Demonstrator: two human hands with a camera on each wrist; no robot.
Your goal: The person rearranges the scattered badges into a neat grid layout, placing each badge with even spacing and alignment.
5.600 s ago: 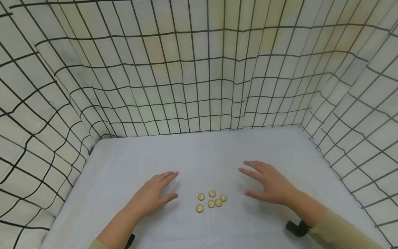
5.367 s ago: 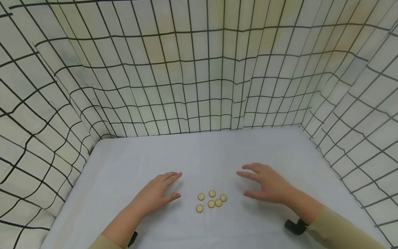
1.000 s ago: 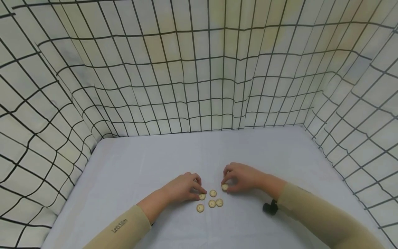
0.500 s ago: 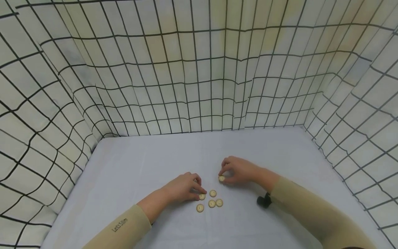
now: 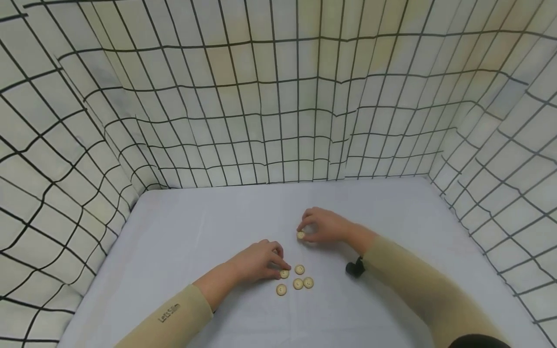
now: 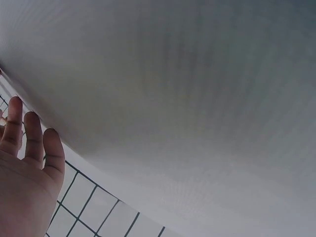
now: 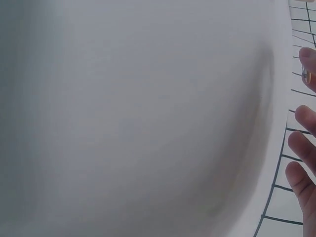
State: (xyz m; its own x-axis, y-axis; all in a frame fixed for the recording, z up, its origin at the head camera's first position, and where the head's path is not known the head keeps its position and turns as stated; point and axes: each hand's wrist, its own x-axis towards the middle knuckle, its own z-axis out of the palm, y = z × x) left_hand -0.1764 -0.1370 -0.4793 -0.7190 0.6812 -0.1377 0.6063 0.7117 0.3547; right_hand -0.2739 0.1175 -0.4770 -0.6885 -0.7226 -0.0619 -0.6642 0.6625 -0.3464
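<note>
My right hand (image 5: 325, 225) pinches a round, pale wooden button (image 5: 300, 235) between thumb and index finger, beyond the others on the white cloth. In the right wrist view, an edge of that button (image 7: 306, 75) shows between thumb and fingertip at the right border. My left hand (image 5: 260, 261) has its thumb and index finger at the two sides of another button (image 5: 284, 274), partly covering it. Close by lie several similar buttons: one behind (image 5: 300, 269), one nearer the front (image 5: 281, 289), and a pair side by side, left (image 5: 298, 283) and right (image 5: 308, 282).
A white cloth (image 5: 209, 217) covers the table. White curtains with a black grid (image 5: 278, 125) enclose it at the back and both sides. A black device (image 5: 355, 268) is strapped under the right wrist. A dark rounded shape (image 5: 478, 341) enters at the bottom right.
My right hand has reached in, pinched the rightmost button and carried it away from me and leftward. My left hand came in to its button and has stayed there over the last second.
</note>
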